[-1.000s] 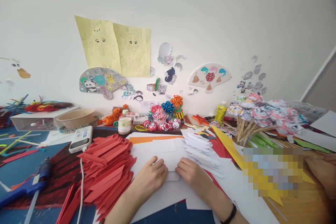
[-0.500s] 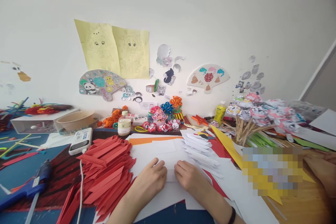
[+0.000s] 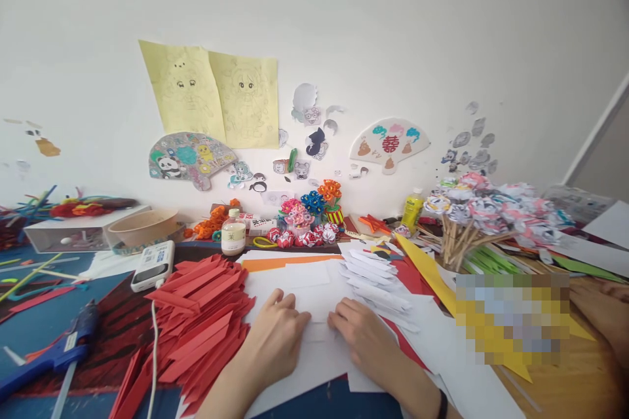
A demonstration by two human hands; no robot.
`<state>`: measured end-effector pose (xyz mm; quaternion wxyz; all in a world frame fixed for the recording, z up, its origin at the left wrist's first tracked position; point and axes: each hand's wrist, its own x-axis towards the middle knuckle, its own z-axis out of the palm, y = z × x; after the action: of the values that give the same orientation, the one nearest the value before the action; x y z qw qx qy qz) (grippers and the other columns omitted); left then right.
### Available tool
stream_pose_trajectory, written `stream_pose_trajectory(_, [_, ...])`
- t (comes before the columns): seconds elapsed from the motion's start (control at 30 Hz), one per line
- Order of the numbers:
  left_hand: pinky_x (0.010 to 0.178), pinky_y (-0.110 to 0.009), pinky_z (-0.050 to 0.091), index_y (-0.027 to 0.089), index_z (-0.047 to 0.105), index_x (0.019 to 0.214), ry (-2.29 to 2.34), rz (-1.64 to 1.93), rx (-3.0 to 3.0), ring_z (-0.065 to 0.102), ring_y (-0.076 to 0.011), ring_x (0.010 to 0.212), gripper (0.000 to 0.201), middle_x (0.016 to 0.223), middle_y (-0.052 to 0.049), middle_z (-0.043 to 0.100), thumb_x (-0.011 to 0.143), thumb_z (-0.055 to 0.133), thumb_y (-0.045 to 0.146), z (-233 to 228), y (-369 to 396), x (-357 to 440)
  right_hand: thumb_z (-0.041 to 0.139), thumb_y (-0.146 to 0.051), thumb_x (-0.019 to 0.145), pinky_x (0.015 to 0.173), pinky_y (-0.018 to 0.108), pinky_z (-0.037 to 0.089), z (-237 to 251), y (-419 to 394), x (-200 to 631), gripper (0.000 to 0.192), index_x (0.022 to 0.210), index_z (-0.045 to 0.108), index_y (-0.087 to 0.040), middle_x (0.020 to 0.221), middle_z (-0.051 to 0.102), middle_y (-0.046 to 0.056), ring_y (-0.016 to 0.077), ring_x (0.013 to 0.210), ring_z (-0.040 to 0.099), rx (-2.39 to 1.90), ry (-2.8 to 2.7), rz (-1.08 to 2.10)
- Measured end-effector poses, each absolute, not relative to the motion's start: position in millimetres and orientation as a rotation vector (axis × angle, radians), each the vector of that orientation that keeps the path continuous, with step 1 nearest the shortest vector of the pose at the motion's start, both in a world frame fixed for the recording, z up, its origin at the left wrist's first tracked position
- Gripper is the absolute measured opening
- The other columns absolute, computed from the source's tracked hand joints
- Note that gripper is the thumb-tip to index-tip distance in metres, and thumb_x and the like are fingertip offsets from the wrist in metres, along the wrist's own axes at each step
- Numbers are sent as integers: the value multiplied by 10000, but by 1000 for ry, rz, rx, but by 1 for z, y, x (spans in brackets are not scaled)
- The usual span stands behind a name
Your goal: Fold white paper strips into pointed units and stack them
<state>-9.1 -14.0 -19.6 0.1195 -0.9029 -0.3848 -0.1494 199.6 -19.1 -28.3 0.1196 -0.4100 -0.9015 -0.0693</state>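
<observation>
far left: blue glue gun (image 3: pixel 66 352), part on blue surface (image 3: pixel 39 324), part on dark red patch. next, white power bank (image 3: pixel 151 268), cable plugged in, just behind a loose heap of red folded strips (image 3: pixel 206 324). left hand (image 3: pixel 276 337) right of heap, fingertips together, clamped on left end of small white paper (image 3: pixel 317 332); thumb hidden. that paper sits between both hands, over larger white sheets (image 3: pixel 289 380). right hand (image 3: pixel 366 334): fingers curled, clamped on its right end. white folded strips (image 3: pixel 376 278) stacked just beyond right hand. then yellow sheet (image 3: pixel 427 268), paper flowers (image 3: pixel 491 209) on sticks. far right: another person's hand (image 3: pixel 597 311), contact unclear.
</observation>
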Motion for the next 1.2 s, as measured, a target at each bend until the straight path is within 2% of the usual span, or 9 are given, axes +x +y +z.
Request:
stream_pose_trajectory(0.13, [689, -344, 294, 192, 613, 769, -1322, -643, -2561, 499, -179, 667, 192, 682, -37, 609, 874, 454, 177, -23, -12, -7, 458, 71, 608, 685, 303, 391, -32, -18, 202, 400, 888, 603, -175, 844, 586, 50, 205, 809, 512, -1186, -2570, -70])
stream_pose_trajectory(0.33, [713, -329, 286, 223, 617, 849, -1420, -734, -2694, 512, -200, 849, 90, 855, -5, 655, 835, 553, 160, -29, -3, -2, 425, -3, 826, 748, 306, 385, -39, -12, 202, 296, 869, 647, -194, 833, 630, 34, 191, 835, 538, -1169, -2322, 144])
stream_pose_trajectory(0.43, [703, -319, 287, 220, 605, 838, -1471, -746, -2734, 501, -200, 856, 119, 864, -3, 643, 822, 538, 123, -28, -3, -1, 462, -98, 883, 778, 314, 391, -36, -12, 200, 221, 968, 638, -203, 888, 647, 34, 197, 861, 548, -1227, -2196, 212])
stream_pose_trajectory(0.53, [705, -309, 292, 205, 580, 828, -1499, -767, -2758, 500, -195, 856, 141, 864, -7, 630, 800, 516, 83, -26, -4, 0, 539, -164, 873, 785, 313, 395, -31, -11, 196, 169, 994, 647, -213, 915, 646, 34, 207, 887, 545, -1256, -2194, 232])
stream_pose_trajectory(0.63, [710, -300, 295, 197, 559, 808, -1535, -816, -2785, 507, -182, 832, 145, 836, 2, 626, 793, 496, 67, -25, -5, 1, 584, -167, 850, 760, 292, 397, -30, -9, 193, 102, 842, 676, -209, 846, 645, 21, 197, 857, 548, -1251, -2209, 274])
stream_pose_trajectory(0.77, [729, -298, 297, 210, 580, 810, -1597, -933, -2841, 526, -171, 805, 68, 813, 18, 637, 807, 543, 153, -24, -5, 2, 633, -138, 803, 696, 262, 399, -32, -7, 193, 99, 722, 663, -186, 754, 639, 9, 171, 765, 563, -1275, -2129, 355])
stream_pose_trajectory(0.97, [739, -300, 301, 202, 611, 710, -1653, -1053, -2879, 539, -160, 744, 87, 716, 18, 636, 788, 575, 196, -23, -7, 5, 643, -81, 741, 626, 231, 396, -33, -9, 193, 129, 660, 666, -178, 687, 637, -7, 135, 655, 570, -1231, -2021, 544])
stream_pose_trajectory(1.2, [736, -300, 305, 214, 605, 749, -1613, -1036, -2899, 543, -170, 779, 85, 764, 19, 657, 806, 543, 205, -20, -9, 5, 617, -99, 725, 588, 220, 402, -24, -11, 194, 111, 697, 695, -173, 682, 661, 2, 133, 632, 563, -1150, -1967, 681])
